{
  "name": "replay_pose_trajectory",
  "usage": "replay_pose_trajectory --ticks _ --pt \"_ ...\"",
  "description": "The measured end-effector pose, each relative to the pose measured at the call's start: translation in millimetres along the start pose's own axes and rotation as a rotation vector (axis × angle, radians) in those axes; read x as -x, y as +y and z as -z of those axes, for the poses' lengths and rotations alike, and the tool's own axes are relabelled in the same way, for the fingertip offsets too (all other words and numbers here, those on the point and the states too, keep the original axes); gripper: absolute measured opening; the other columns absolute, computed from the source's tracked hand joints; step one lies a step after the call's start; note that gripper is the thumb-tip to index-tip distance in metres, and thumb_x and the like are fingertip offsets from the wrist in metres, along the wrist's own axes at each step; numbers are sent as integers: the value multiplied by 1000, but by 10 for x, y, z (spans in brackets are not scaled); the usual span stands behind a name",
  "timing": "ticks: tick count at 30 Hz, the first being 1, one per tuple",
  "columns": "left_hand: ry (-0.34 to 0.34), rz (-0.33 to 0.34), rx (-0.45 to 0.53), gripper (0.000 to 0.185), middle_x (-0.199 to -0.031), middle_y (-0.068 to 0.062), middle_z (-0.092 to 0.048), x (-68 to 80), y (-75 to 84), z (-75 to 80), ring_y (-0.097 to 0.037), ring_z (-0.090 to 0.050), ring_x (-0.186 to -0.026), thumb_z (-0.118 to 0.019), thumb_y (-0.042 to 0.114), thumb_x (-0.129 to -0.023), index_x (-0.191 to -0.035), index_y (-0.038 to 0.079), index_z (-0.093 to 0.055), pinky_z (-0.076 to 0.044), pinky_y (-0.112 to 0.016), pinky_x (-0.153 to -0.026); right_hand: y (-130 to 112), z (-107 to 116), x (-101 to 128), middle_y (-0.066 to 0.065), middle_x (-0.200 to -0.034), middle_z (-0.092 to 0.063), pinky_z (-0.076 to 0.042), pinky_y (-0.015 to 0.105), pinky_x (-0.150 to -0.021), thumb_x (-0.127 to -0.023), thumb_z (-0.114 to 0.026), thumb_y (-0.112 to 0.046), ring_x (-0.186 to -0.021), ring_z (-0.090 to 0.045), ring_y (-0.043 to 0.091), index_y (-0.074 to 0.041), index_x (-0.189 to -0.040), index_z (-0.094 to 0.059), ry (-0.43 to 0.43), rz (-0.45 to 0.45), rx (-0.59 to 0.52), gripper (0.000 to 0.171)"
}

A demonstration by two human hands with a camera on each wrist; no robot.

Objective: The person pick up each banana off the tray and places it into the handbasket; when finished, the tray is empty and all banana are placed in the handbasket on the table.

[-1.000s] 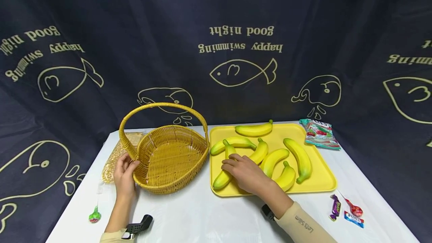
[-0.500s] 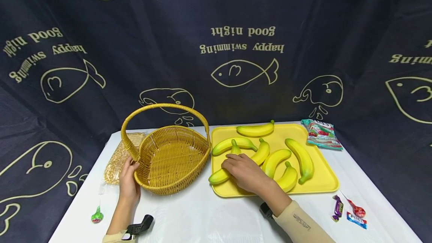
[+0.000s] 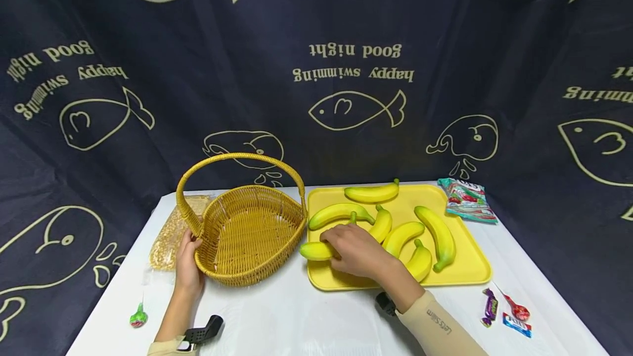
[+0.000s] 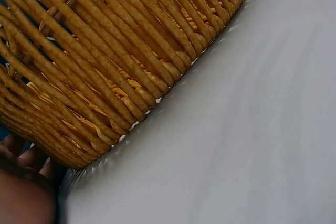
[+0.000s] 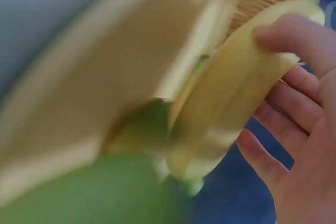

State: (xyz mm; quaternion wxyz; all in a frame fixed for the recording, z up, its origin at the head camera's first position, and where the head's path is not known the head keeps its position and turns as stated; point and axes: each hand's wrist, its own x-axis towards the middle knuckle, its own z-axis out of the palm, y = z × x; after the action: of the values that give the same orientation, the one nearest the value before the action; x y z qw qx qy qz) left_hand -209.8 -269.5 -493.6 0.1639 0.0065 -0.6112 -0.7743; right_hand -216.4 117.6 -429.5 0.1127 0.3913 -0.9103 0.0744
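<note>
Head view, worktop (image 3: 277, 323) from its left edge: a green lollipop (image 3: 139, 316) lies near that edge, a bag of grain (image 3: 168, 243) farther back. The left hand (image 3: 188, 262) grips the rim of the basket (image 3: 242, 278), thumb and fingers closed on it by the handle's left foot. The basket stands beside the left edge of the tray (image 3: 475, 268). The right hand (image 3: 358, 254) clamps a banana (image 3: 315, 251) between thumb and fingers, its tip jutting past that edge. Six other bananas (image 3: 439, 235) lie on the tray, one along its far edge. A candy bag (image 3: 467, 200) overlaps the tray's far right corner; off the near right corner lie a purple sweet (image 3: 489, 307), a blue sweet (image 3: 516, 325) and a red lollipop (image 3: 519, 311).
</note>
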Motion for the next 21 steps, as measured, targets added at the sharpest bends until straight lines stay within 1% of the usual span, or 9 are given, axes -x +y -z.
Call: replay_pose_trajectory --ticks 3,5,7,10,14,18,21 --pt "6 19 -6 49 -144 -11 -37 15 -2 4 -23 -37 -127 -27 6 -100 -148 10 -34 -36 -23 -95 -73 139 -45 -11 -99 -59 -46 29 -73 -79 -70 -32 -83 -55 10 -19 -116 -62 73 -18 -81 40" --pt "6 22 -14 49 -145 -10 -36 20 -4 2 -22 -36 -128 -27 6 -100 -149 11 -34 -36 -22 -96 -126 230 -96 -13 -95 -53 -43 25 -63 -79 -70 -36 -74 -50 6 -20 -118 -61 117 -22 -130 44" --pt "9 20 -24 49 -145 -12 -36 29 -4 3 -23 -36 -128 -27 7 -100 -149 11 -34 -37 -22 -95 -185 290 -161 -14 -93 -48 -39 22 -56 -79 -70 -39 -68 -44 5 -22 -121 -60 132 -23 -164 46" --pt "3 9 -33 49 -146 -13 -35 40 -7 10 -25 -36 -129 -27 7 -100 -148 10 -34 -37 -22 -96 -284 340 -299 -14 -96 -49 -38 22 -57 -81 -70 -42 -71 -44 4 -21 -124 -57 121 -21 -208 49" --pt "-1 8 -31 48 -146 -13 -35 36 -12 5 -26 -36 -129 -28 7 -100 -148 11 -35 -37 -23 -96 -390 373 -529 -12 -99 -54 -41 25 -64 -84 -69 -43 -77 -48 6 -19 -130 -50 89 -1 -238 55" --pt "-7 11 -33 48 -146 -12 -36 26 -8 2 -27 -36 -129 -29 9 -101 -148 12 -35 -37 -24 -96 -471 390 -783 -10 -103 -57 -43 27 -71 -88 -67 -42 -80 -50 8 -17 -135 -48 61 53 -203 56" --pt "-3 13 -30 48 -146 -11 -36 15 -5 8 -26 -36 -129 -29 9 -101 -148 12 -35 -38 -23 -96 -531 377 -978 -8 -108 -59 -43 28 -73 -89 -67 -40 -82 -50 9 -16 -136 -49 38 84 -178 56"
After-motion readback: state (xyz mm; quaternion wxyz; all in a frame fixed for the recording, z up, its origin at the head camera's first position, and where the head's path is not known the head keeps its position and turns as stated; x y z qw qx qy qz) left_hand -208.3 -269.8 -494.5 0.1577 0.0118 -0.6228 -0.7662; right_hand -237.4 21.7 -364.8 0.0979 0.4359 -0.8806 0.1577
